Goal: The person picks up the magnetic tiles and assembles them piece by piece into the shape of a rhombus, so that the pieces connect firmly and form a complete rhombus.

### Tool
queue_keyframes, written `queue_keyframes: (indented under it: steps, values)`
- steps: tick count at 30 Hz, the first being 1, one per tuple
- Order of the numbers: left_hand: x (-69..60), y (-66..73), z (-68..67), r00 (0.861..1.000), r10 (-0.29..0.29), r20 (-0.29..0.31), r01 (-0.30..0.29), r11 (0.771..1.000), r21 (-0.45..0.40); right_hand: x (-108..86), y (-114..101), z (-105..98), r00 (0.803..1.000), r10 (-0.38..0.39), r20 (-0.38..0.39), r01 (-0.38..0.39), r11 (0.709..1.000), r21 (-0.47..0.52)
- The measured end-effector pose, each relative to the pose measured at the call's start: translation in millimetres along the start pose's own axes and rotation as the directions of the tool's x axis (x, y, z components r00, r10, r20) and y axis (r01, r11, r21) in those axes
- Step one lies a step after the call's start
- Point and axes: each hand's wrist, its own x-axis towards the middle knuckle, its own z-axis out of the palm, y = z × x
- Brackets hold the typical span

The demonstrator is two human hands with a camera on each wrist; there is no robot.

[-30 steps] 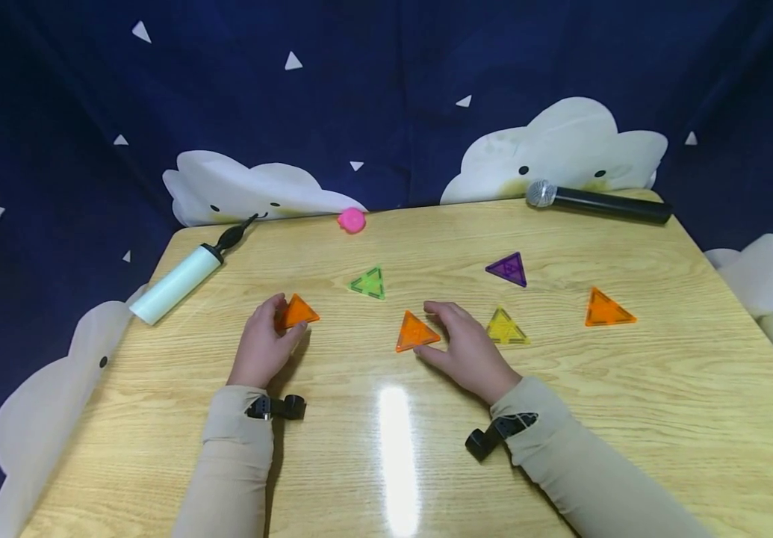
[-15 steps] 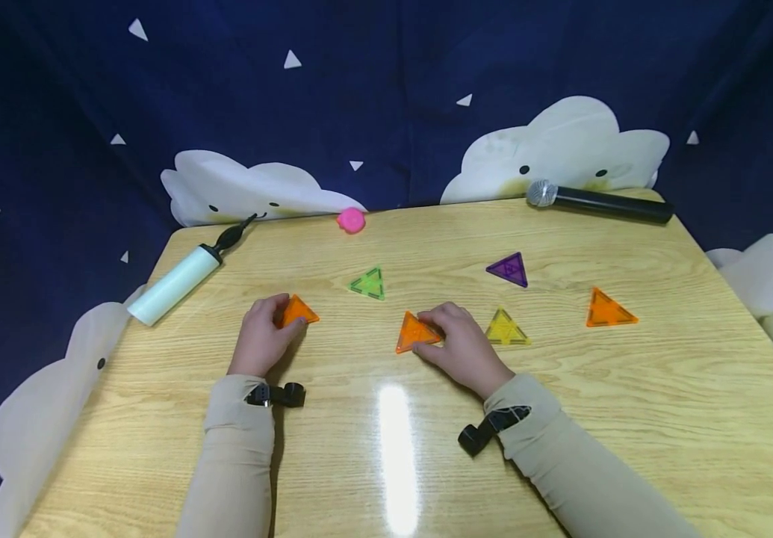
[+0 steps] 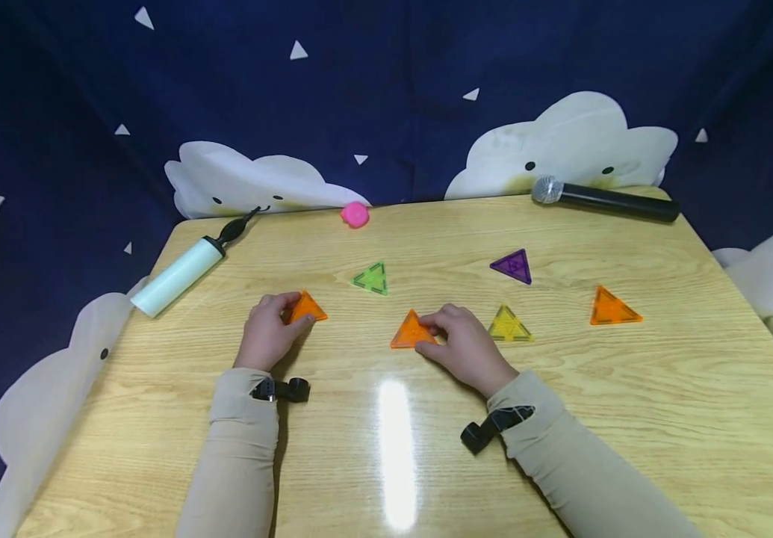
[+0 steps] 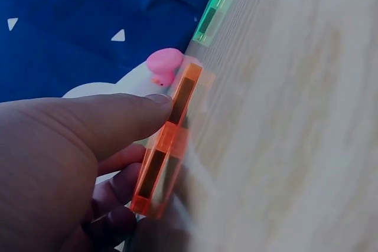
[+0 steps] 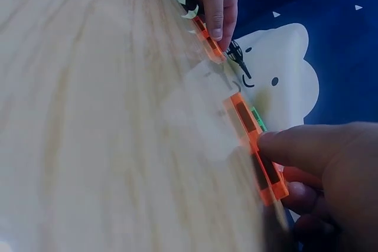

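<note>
An orange triangular magnetic tile (image 3: pixel 308 305) lies between the thumb and fingers of my left hand (image 3: pixel 267 331), which pinches it by its edges. The left wrist view shows this tile (image 4: pixel 167 140) low over the wood, thumb on its near edge. My right hand (image 3: pixel 464 345) pinches a second orange triangular tile (image 3: pixel 411 332) near the middle of the table. In the right wrist view the thumb presses the side of that tile (image 5: pixel 247 119); the curled fingers are partly hidden behind it. The two held tiles are apart, points facing away from me.
On the wooden table (image 3: pixel 332 448) lie a green tile (image 3: pixel 371 278), a purple tile (image 3: pixel 514 266), a yellow tile (image 3: pixel 508 324) and another orange tile (image 3: pixel 612 307). A hand pump (image 3: pixel 181 276), a pink toy (image 3: pixel 355 215) and a microphone (image 3: pixel 608 200) lie towards the left and back edges.
My right hand has closed its fingers on its orange tile and turned it slightly, a little leftward. The left hand has shifted its tile slightly right. The head view has tilted a little.
</note>
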Motion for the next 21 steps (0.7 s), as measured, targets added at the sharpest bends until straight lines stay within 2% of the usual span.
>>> queue_keyframes:
  steps: [12,21]
  values:
    - [-3.9,3.5,1.3,1.000,0.017,0.021,-0.017,1.000,0.004,-4.5,0,3,1.000,-0.003,0.012,0.003,1.000,0.003]
    - [-5.4,5.1,2.0,1.000,0.011,0.027,-0.012,0.999,0.032,-10.7,-4,4,0.999,-0.038,0.024,0.038,0.999,-0.002]
